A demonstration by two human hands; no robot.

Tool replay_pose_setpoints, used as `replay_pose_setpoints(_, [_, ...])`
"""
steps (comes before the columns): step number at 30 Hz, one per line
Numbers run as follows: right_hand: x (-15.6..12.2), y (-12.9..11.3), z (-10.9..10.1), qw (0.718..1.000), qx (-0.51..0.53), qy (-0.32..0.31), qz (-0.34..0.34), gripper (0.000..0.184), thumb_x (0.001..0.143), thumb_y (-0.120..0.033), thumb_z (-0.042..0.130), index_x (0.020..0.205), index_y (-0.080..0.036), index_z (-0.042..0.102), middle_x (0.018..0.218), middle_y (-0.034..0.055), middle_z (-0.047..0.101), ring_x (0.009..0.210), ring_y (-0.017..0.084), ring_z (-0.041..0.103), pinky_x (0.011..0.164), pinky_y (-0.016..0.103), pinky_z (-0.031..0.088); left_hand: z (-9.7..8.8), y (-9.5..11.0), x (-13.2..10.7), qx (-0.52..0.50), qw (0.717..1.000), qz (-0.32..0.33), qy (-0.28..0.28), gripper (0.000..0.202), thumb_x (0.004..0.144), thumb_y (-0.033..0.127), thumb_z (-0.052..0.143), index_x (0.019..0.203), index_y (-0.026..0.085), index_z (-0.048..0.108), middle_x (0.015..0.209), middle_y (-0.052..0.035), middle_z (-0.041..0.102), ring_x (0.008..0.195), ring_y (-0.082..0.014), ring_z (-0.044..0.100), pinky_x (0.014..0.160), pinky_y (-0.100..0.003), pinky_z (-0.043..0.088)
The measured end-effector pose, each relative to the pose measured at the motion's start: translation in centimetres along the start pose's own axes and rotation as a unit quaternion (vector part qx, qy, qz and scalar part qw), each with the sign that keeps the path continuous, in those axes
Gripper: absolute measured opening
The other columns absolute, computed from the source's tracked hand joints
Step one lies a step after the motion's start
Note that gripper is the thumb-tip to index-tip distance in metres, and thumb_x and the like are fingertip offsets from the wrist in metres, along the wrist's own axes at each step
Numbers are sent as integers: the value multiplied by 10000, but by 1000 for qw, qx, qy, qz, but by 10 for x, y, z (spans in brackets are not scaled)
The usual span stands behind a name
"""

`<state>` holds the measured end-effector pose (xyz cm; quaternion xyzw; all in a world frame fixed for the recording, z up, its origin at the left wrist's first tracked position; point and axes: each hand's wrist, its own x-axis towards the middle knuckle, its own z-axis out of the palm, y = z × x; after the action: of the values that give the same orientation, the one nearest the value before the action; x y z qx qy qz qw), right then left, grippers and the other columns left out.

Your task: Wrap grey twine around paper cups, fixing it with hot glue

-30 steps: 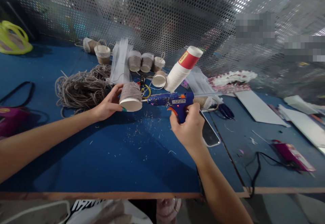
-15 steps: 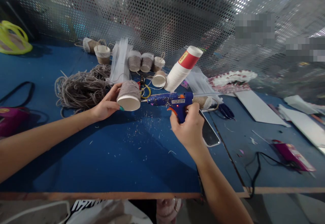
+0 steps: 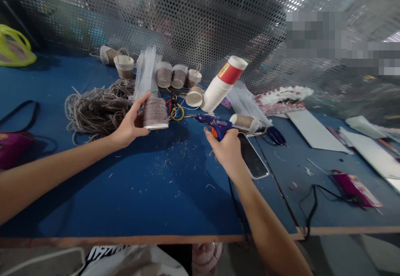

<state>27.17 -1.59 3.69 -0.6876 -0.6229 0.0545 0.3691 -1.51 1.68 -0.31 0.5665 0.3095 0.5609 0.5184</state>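
Tabletop (image 3: 109, 201) blue, littered, under wrapped cup (image 3: 156, 112); perforated screen (image 3: 181, 26) behind

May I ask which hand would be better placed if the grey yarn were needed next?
Probably the left hand: it is beside the yarn, though holding a wrapped cup. The right hand, on the glue gun, is farther away.

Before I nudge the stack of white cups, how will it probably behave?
The stack of white cups would probably tip easily, being tall and narrow. It looks light for its size, since the cups seem to be plain paper. They appear nested closely together, so the column may bend or slide apart if pushed sideways.
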Motion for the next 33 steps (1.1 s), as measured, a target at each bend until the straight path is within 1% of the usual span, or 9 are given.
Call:
replay_pose_setpoints(2, [2,8,8,1000,-4,-15,4,483,725,-599,692,774,-251,359,609,-10,494,563,222,583,546,401,514,1,1,-1,0,1000,-6,-11,1010,559,189,824,1457,329,384,1537,-79,406,1344,-384,478,953,-428,554])
replay_pose_setpoints(4, [1,12,13,998,-44,36,-19,518,690,-606,726,796,-231,384,755,75,551,763,303,629,698,512,536,1,1,-1,7,1000,-6,-29,1020,580,213,829,1479,323,358,1508,-97,438,1329,-376,495,1000,-470,533])
replay_pose_setpoints(8, [-8,-2,10,972,-89,139,-167,413,753,-421,698,969,-185,438,1106,206,580,1096,385,563,936,648,427,3,2,-2,43,998,19,-46,983,597,196,819,1470,312,382,1491,-107,432,1315,-361,505,1091,-535,458])
replay_pose_setpoints(11, [-18,-23,2,948,-9,71,-309,367,803,-246,621,1115,-204,432,1307,193,568,1221,331,537,1020,585,406,4,4,-3,58,996,23,-61,937,604,165,800,1450,292,418,1475,-114,438,1292,-355,523,1101,-539,450])
replay_pose_setpoints(15, [-33,-40,1,919,61,-79,-380,424,821,-178,571,1198,-236,388,1422,148,551,1363,299,439,1072,549,388,4,5,-4,46,995,22,-82,918,613,169,792,1442,299,420,1502,-110,419,1265,-347,555,1056,-516,497])
replay_pose_setpoints(18, [-40,-40,7,911,79,-139,-380,445,841,-189,565,1224,-249,347,1463,143,513,1407,309,378,1101,573,360,2,2,-3,40,994,24,-95,916,622,176,794,1445,302,410,1489,-107,454,1260,-344,568,1024,-505,522])
replay_pose_setpoints(22, [-39,-35,16,920,131,-155,-334,466,838,-196,576,1216,-267,314,1460,160,458,1365,317,434,1105,598,367,0,-3,-1,17,994,53,-91,897,607,201,825,1418,296,452,1450,-99,502,1230,-327,591,962,-435,563])
replay_pose_setpoints(29, [-36,-31,22,937,160,-161,-265,414,837,-247,581,1177,-266,348,1168,107,546,1074,273,540,948,531,479,-4,-4,-1,18,992,73,-105,870,645,219,837,1417,305,447,1408,-85,538,1062,-252,661,809,-321,594])
replay_pose_setpoints(33, [-36,-31,21,940,162,-170,-246,412,834,-269,582,1186,-257,369,1067,78,546,998,252,538,911,502,475,-4,-5,0,12,990,91,-109,869,646,221,850,1416,292,454,1391,-78,553,1092,-255,647,794,-291,584])
